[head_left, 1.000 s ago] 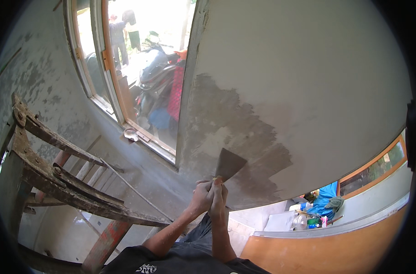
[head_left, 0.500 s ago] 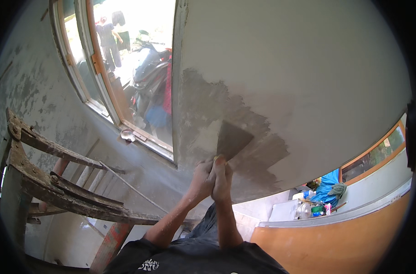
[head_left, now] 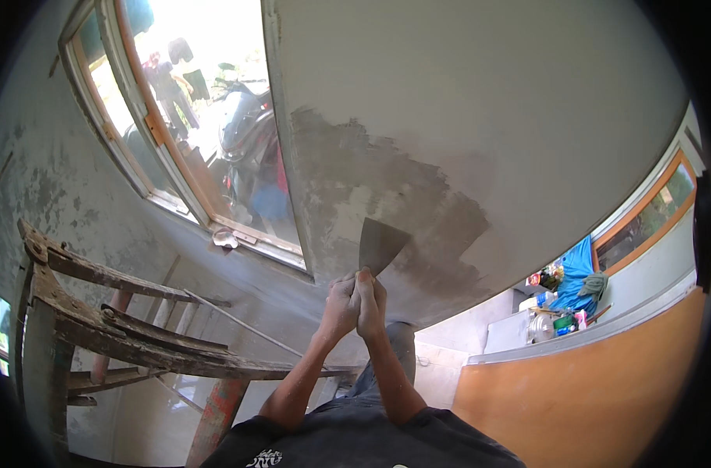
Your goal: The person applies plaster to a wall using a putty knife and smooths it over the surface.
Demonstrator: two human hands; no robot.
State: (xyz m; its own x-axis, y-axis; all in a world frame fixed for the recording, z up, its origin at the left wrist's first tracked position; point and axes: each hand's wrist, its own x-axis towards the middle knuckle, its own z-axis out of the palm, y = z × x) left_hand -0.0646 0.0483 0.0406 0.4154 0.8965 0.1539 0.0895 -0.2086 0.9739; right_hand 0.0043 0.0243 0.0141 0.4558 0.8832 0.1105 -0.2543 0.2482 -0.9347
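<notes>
Both my hands are closed together around the handle of a wide putty knife (head_left: 380, 243). My left hand (head_left: 338, 310) wraps the grip from the left. Pressed against it, my right hand (head_left: 371, 304) closes round the same handle, with a thumb up near the base of the blade. Most of the handle is hidden by the fingers. The flared grey blade points up over a rough darker patch (head_left: 418, 195) on the pale wall (head_left: 480, 78). Whether its edge touches the wall, I cannot tell. Pale dust coats my hands and forearms.
A worn ladder (head_left: 145, 343) stands close at my left. Beyond it a window (head_left: 207, 226) borders the patch, with a small whitish object (head_left: 224, 238) on its sill. At the right are an orange-brown panel (head_left: 582, 382), a blue plastic sheet (head_left: 575, 269) and several bottles.
The view has tilted and shifted. Both hands, still gripping the putty knife, have moved a little left, nearer the window's lower corner, and the blade's angle has turned slightly.
</notes>
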